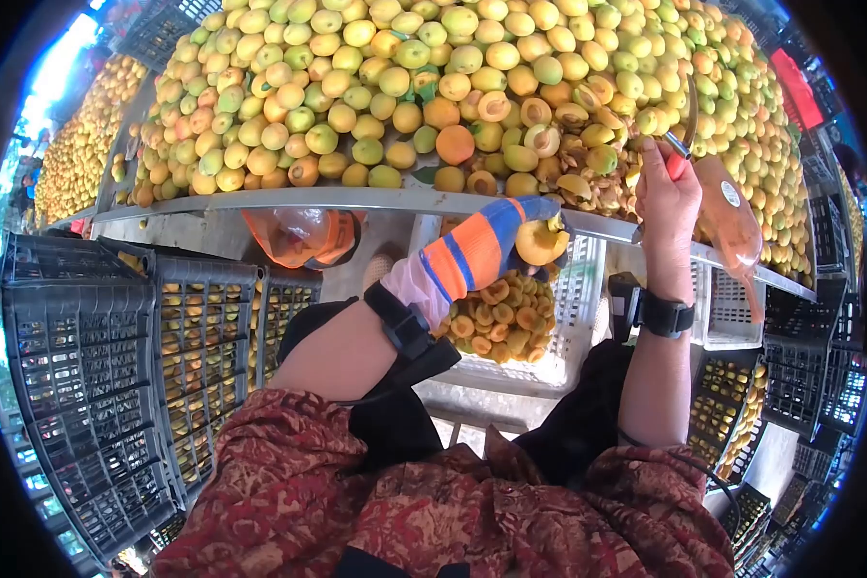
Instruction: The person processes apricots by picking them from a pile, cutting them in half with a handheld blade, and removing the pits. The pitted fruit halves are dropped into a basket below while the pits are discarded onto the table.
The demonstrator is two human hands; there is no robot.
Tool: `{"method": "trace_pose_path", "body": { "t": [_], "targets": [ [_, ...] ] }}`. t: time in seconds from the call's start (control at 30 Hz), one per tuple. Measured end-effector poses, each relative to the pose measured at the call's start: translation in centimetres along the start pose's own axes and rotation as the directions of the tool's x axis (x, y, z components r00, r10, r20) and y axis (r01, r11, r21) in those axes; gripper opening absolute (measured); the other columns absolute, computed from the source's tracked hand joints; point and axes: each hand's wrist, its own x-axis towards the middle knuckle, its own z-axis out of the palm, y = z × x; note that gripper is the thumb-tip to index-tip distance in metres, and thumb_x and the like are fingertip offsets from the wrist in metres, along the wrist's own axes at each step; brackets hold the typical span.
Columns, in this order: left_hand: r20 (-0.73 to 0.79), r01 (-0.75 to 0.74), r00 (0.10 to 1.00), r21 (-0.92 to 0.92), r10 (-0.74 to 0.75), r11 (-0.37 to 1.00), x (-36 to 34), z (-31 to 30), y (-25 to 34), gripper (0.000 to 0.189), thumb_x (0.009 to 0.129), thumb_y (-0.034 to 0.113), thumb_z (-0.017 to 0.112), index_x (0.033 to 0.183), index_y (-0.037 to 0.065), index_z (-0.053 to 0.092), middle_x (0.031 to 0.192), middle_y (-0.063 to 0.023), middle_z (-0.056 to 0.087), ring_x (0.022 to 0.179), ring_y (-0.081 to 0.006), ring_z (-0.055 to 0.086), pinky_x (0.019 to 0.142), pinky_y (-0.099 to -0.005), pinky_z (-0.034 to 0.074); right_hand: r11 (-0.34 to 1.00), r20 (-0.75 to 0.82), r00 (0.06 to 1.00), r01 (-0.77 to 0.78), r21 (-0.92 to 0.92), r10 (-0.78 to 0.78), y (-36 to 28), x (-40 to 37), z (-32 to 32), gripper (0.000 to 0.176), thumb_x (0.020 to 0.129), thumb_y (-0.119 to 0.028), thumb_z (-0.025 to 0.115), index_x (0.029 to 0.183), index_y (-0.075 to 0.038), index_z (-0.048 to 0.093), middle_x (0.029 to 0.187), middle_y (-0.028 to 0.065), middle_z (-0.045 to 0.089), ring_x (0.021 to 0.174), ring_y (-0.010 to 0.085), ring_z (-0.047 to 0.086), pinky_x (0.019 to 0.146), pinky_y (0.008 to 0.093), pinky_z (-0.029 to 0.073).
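Note:
My left hand (pixel 525 214), in an orange and blue striped glove, is closed around a cut apricot (pixel 541 241) with its flesh side showing. It is held just in front of the metal table edge, above a white crate (pixel 580 308) that has apricot halves (pixel 501 318) in it. Bare and closed, my right hand (pixel 669 197) grips the red handle of a knife (pixel 679 159). The thin curved blade points up and away over the fruit. Whole apricots (pixel 356 87) are heaped on the table, with split halves and scraps (pixel 564 159) between my hands.
A metal rim (pixel 356 198) runs along the table's near edge. Black crates (pixel 87 376) of fruit stand at the left, with more crates (pixel 790 366) at the right. An orange bag (pixel 303 236) hangs below the rim. A clear brownish bag (pixel 727 207) lies beside my right hand.

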Motion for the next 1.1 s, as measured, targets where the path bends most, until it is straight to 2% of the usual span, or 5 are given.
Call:
{"method": "trace_pose_path", "body": {
  "t": [0.1,0.3,0.53,0.7,1.1],
  "targets": [
    [-0.021,0.132,0.99,-0.259,-0.142,0.957,-0.2,0.0,-0.1,0.036,0.091,0.034,0.044,0.098,0.001,0.057,0.08,-0.0139,0.063,0.062,-0.0204,0.061,0.043,-0.0261,0.045,1.0,0.015,1.0,-0.005,0.023,0.004,-0.3,-0.2,-0.1,0.018,0.086,-0.019,0.063,0.083,-0.001,0.06,0.058,-0.0057,0.048,0.048,0.0011,0.036,0.043,0.0183,0.029],
    [-0.105,0.195,0.977,0.793,-0.186,0.578,-2.5,1.8,0.8,0.032,0.082,0.023,0.064,0.107,0.003,0.06,0.089,-0.01,0.065,0.083,-0.0186,0.061,0.081,-0.0275,0.046,0.971,-0.005,0.982,0.185,-0.15,-0.188,0.8,0.0,0.5,0.019,0.084,-0.021,0.065,0.09,-0.003,0.063,0.061,-0.0071,0.048,0.051,0.0008,0.037,0.045,0.0168,0.03],
    [-0.481,0.318,0.858,0.774,0.181,0.547,-2.8,-4.1,6.0,0.039,0.078,0.037,0.061,0.095,0.003,0.064,0.091,-0.0151,0.065,0.088,-0.0303,0.061,0.077,-0.0348,0.047,0.913,0.016,0.961,0.268,-0.308,-0.277,0.4,-0.6,0.9,0.023,0.083,-0.022,0.066,0.09,0.0,0.063,0.069,-0.0037,0.054,0.062,0.0035,0.044,0.057,0.019,0.038],
    [-0.573,0.587,0.799,0.809,0.181,-0.025,-1.0,-6.4,5.0,0.044,0.075,0.041,0.063,0.099,0.004,0.063,0.092,-0.016,0.065,0.086,-0.0281,0.062,0.078,-0.0358,0.046,0.901,0.034,0.947,0.313,-0.3,-0.318,0.1,-1.2,1.4,0.02,0.082,-0.022,0.066,0.082,-0.003,0.061,0.063,0.0025,0.055,0.059,0.0084,0.046,0.059,0.0241,0.043],
    [-0.555,0.54,0.779,0.83,0.29,0.137,-0.3,-5.5,3.4,0.044,0.072,0.036,0.066,0.105,0.007,0.058,0.096,-0.014,0.064,0.092,-0.0322,0.06,0.086,-0.0403,0.041,0.943,0.069,0.966,0.258,-0.211,-0.249,-0.3,-2.2,3.3,0.019,0.083,-0.021,0.066,0.086,-0.003,0.062,0.065,0.0006,0.056,0.061,0.0073,0.048,0.059,0.0222,0.042]
  ]
}}
